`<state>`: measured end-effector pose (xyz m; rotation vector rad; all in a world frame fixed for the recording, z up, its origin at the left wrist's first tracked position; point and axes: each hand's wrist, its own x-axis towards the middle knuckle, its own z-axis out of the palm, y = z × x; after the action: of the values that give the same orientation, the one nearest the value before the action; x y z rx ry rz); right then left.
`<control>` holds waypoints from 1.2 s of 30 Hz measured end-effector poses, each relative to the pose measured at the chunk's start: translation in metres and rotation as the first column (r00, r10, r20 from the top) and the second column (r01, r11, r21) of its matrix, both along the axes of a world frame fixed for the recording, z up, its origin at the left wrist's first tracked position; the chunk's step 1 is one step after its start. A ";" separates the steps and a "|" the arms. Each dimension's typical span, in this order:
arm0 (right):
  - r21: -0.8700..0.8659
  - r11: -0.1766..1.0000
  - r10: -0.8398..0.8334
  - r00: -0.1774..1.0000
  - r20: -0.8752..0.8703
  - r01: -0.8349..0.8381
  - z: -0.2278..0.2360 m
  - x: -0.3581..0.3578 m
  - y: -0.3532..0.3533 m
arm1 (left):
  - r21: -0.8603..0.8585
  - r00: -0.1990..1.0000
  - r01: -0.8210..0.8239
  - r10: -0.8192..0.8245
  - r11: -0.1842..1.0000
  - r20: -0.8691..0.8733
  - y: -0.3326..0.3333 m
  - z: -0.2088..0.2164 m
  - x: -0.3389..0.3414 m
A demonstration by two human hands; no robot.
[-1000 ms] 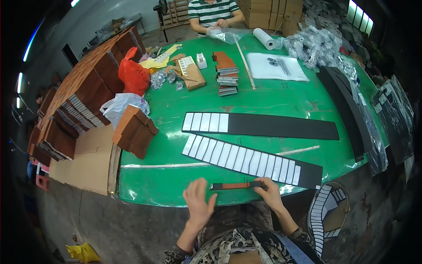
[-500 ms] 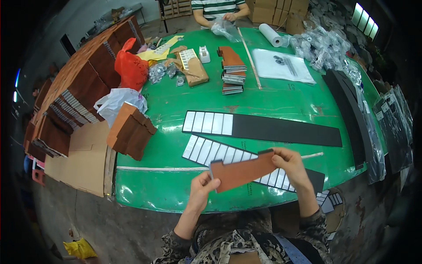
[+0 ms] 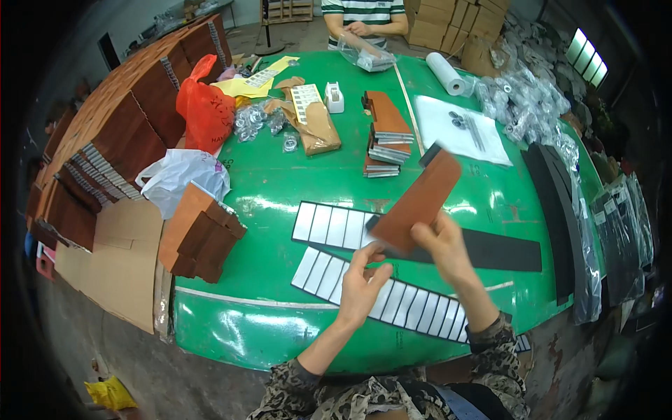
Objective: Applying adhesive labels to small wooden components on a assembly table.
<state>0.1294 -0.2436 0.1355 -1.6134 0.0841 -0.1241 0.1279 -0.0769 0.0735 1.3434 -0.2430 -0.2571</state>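
My right hand point(image 3: 444, 248) grips a brown wood-coloured panel point(image 3: 422, 198) by its lower right edge, holding it tilted above the table. A dark piece shows at the panel's upper end. Just below the panel's lower corner is my left hand point(image 3: 362, 285), its thumb and fingers curved but apart, with nothing seen in them. Under the hands lie two long black strips: the farther black strip point(image 3: 497, 250) has white pads on its left part, and the nearer padded strip point(image 3: 413, 306) is partly covered by my left hand.
A stack of brown panels point(image 3: 388, 133) stands beyond my hands, with another stack point(image 3: 203, 234) at left. Behind that are a white bag point(image 3: 185, 182), a red bag point(image 3: 204, 112) and a tape dispenser point(image 3: 334, 98). Clear plastic sheets point(image 3: 458, 126) lie far right. A co-worker point(image 3: 364, 24) handles plastic opposite.
The panel has swung from nearly level to steeply tilted and moved farther over the table in my right hand. My left hand has come off its left end.
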 end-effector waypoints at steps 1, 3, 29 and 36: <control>-0.072 0.995 -0.065 0.996 0.059 0.069 0.006 0.018 -0.010 | 0.030 0.998 -0.010 0.008 1.000 0.065 0.005 0.002 0.000; -0.101 0.987 -0.096 0.957 0.272 0.128 0.025 0.067 -0.025 | 0.095 0.997 0.051 -0.056 0.994 0.050 0.028 0.002 -0.004; -0.438 0.777 -0.285 0.873 0.395 0.452 -0.005 0.191 -0.098 | 0.481 0.486 -0.872 0.051 0.093 0.872 0.236 0.069 0.038; -0.527 0.847 0.017 0.988 0.153 0.067 0.000 0.024 -0.040 | 0.793 0.793 -0.608 0.080 0.044 0.604 0.275 0.063 0.101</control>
<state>0.1532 -0.2836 0.1352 -2.1546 -0.0541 -0.3129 0.2285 0.1979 0.1365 2.8224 -0.0138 0.4708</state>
